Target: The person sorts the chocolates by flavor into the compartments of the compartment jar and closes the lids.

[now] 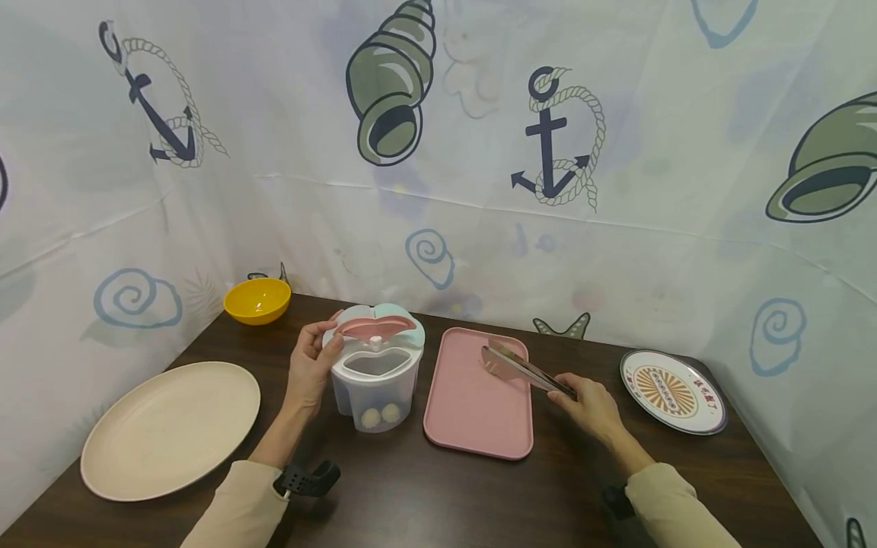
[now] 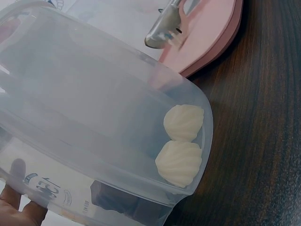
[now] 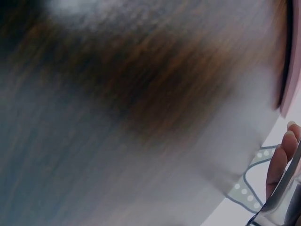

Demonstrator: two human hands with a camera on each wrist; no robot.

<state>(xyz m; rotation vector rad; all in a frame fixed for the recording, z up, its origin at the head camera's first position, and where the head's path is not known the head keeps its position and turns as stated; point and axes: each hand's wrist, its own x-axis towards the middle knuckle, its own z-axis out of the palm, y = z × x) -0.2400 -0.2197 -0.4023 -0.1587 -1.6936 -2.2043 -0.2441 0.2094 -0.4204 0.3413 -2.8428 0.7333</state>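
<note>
A clear plastic container (image 1: pixel 375 384) with a mint and pink lid (image 1: pixel 378 328) stands on the dark table; two pale dumplings (image 1: pixel 380 415) lie at its bottom, seen close in the left wrist view as two ridged dumplings (image 2: pixel 181 143). My left hand (image 1: pixel 310 369) grips the container's left side, thumb at the lid's edge. My right hand (image 1: pixel 588 403) holds metal tongs (image 1: pixel 521 369), whose tips hang over the pink tray (image 1: pixel 473 426). In the right wrist view only fingertips (image 3: pixel 282 157) and a bit of the tongs (image 3: pixel 282 202) show.
A large cream plate (image 1: pixel 164 430) lies at the left, a yellow bowl (image 1: pixel 257 300) at the back left, and a patterned plate (image 1: pixel 671 390) at the right. Printed curtains close in the table on three sides.
</note>
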